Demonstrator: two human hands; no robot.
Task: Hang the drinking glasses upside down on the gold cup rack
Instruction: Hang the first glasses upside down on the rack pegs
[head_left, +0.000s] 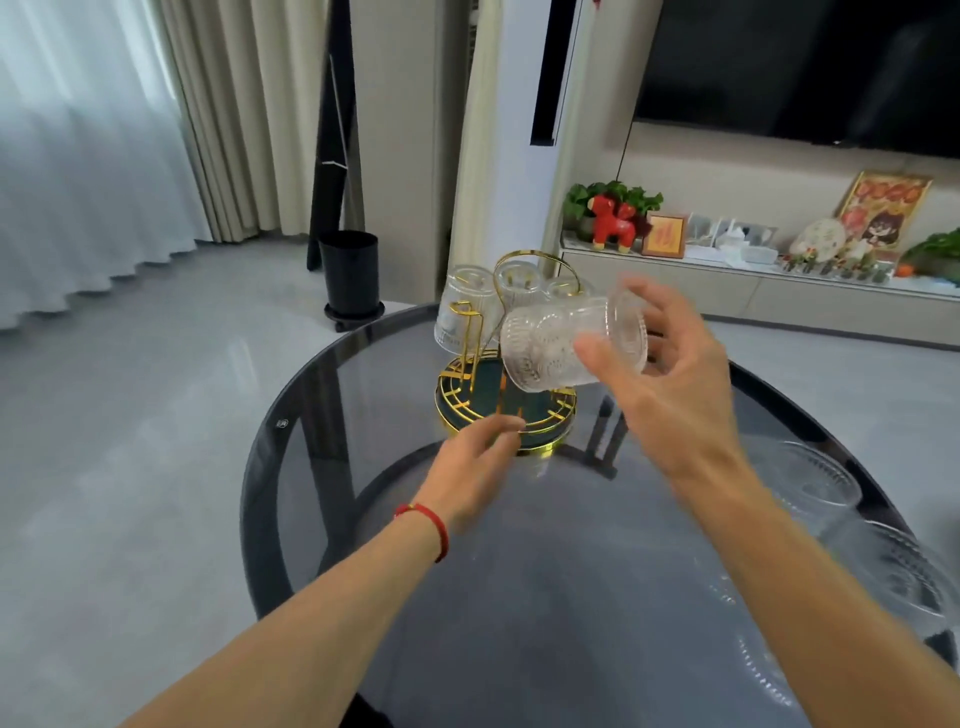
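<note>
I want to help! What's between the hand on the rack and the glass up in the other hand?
In the head view, only the gold rack lies between.

My arms are bare to the elbow, no sleeves; a thin red string bracelet (435, 525) circles my left wrist.

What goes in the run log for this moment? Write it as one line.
right hand: holds glass tilted over rack | left hand: at rack base | hung glasses: three

A round dark glass table (322, 467) stands on a grey floor (130, 415). Behind are curtains (104, 130), a black bin (349, 275), a television (805, 67) and a red horse figure (613, 221).
</note>
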